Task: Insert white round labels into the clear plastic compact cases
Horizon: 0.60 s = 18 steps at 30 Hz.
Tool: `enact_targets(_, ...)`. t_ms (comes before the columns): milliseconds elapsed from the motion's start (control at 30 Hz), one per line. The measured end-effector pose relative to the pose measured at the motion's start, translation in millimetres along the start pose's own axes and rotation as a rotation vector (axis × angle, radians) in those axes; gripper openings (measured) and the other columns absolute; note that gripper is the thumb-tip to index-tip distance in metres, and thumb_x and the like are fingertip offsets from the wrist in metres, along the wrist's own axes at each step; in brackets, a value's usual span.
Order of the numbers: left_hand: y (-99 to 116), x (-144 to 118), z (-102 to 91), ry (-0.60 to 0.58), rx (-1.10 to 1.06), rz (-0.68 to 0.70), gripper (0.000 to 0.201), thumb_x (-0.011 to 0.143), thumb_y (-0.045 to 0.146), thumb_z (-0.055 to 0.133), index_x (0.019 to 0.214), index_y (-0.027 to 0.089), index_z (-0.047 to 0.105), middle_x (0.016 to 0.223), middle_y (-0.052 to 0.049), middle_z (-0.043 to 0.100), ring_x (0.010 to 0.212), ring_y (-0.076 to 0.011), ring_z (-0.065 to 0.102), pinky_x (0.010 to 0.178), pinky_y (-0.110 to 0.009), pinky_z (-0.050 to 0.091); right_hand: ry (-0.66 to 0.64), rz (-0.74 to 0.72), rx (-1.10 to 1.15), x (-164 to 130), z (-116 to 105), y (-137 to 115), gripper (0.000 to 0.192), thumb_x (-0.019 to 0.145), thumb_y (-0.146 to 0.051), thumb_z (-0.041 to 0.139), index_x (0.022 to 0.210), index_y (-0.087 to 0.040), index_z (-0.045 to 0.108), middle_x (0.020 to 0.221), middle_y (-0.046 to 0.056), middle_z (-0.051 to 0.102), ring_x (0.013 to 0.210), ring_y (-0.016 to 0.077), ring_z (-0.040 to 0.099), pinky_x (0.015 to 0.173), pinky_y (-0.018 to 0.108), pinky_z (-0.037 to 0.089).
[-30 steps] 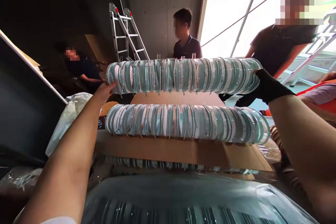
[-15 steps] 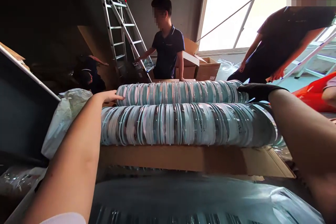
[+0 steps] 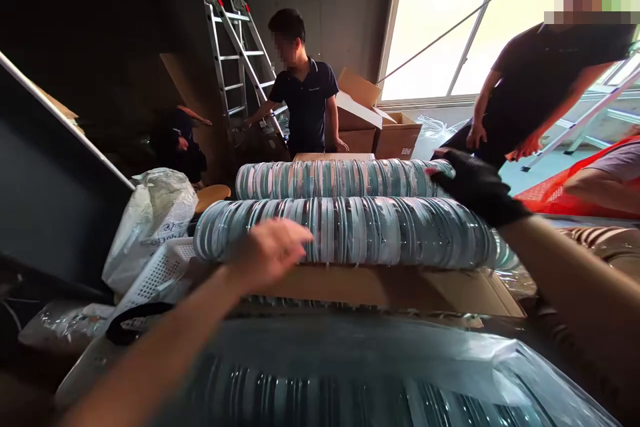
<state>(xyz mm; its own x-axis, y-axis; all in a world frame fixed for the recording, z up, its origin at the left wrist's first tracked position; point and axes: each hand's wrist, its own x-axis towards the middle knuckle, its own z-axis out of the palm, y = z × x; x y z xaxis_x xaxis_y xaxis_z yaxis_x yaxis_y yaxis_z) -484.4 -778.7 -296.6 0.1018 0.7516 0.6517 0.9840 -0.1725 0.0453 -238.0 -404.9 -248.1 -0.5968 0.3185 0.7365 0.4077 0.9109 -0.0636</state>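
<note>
Two long rows of thin round clear discs with teal rims lie side by side on a cardboard sheet (image 3: pixel 380 290). The far row (image 3: pixel 330 178) rests behind the near row (image 3: pixel 380 230). My left hand (image 3: pixel 267 252), bare, hovers in front of the near row's left part with fingers loosely apart, holding nothing. My right hand (image 3: pixel 473 183), in a black glove, floats over the right end of the rows, fingers spread, gripping nothing.
A plastic-wrapped stack of discs (image 3: pixel 350 380) fills the foreground. A white bag (image 3: pixel 153 213) and white basket (image 3: pixel 155 273) sit at left by a dark panel (image 3: pixel 45 193). Behind are a stepladder (image 3: pixel 235 60), open cartons (image 3: pixel 370 123) and three people, one standing (image 3: pixel 303 93).
The row I held raised between both hands has come down behind the near row. Both hands have let go; my left hand has drawn back toward the near row.
</note>
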Motion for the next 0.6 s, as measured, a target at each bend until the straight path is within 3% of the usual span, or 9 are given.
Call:
enact_targets(33,27.8,-13.4,17.9,-0.078,-0.009,0.104,0.028,0.089,0.024,0.06,0.117,0.028,0.063,0.118,-0.002,0.071,0.113,-0.018,0.064,0.098,-0.035,0.05,-0.014,-0.118,0.012,-17.7,-1.0,-32.0,0.05,0.094,-0.044,0.056,0.13,-0.01,0.06,0.127,0.02,0.063,0.117,0.0264,0.059,0.098,0.043,0.047)
enact_targets(100,63.2,-37.7,54.8,-0.203,0.036,0.069,0.038,0.088,0.023,0.061,0.126,0.025,0.06,0.13,-0.006,0.066,0.12,-0.0213,0.061,0.1,-0.038,0.05,-0.093,-0.331,-0.021,-59.1,4.5,-94.2,0.053,0.089,-0.051,0.06,0.133,-0.021,0.059,0.148,0.015,0.048,0.142,0.0353,0.033,0.114,0.059,0.028)
enact_targets(167,73.8,-54.7,85.8,-0.275,0.104,-0.08,0.046,0.088,0.021,0.061,0.133,0.022,0.056,0.138,-0.009,0.061,0.124,-0.0249,0.058,0.101,-0.042,0.05,-0.112,-0.438,-0.038,-98.6,20.1,-142.5,0.061,0.084,-0.056,0.064,0.139,-0.03,0.055,0.154,0.011,0.042,0.147,0.0395,0.02,0.115,0.069,0.013)
enact_targets(233,70.5,-63.5,106.5,-0.297,0.147,-0.197,0.047,0.089,0.016,0.058,0.136,0.021,0.055,0.139,-0.009,0.06,0.126,-0.0258,0.057,0.101,-0.044,0.05,-0.124,-0.497,-0.056,-125.7,42.0,-171.1,0.065,0.083,-0.053,0.066,0.143,-0.031,0.051,0.155,0.011,0.041,0.147,0.0401,0.02,0.114,0.071,0.011)
enact_targets(400,60.6,-67.3,120.4,-0.247,0.122,-0.252,0.048,0.091,0.011,0.053,0.136,0.026,0.057,0.135,-0.006,0.063,0.128,-0.0234,0.056,0.104,-0.044,0.049,-0.113,-0.507,-0.09,-131.9,87.0,-187.6,0.054,0.09,-0.042,0.061,0.143,-0.038,0.049,0.152,0.009,0.045,0.141,0.0364,0.035,0.113,0.069,0.02)
enact_targets(600,59.1,-73.2,120.5,-0.269,0.068,-0.272,0.05,0.085,0.005,0.053,0.132,0.021,0.061,0.132,-0.009,0.065,0.123,-0.0239,0.061,0.107,-0.045,0.049,-0.106,-0.561,-0.054,-118.5,99.4,-181.7,0.055,0.09,-0.039,0.062,0.143,-0.039,0.048,0.154,0.008,0.042,0.141,0.0377,0.035,0.111,0.07,0.021)
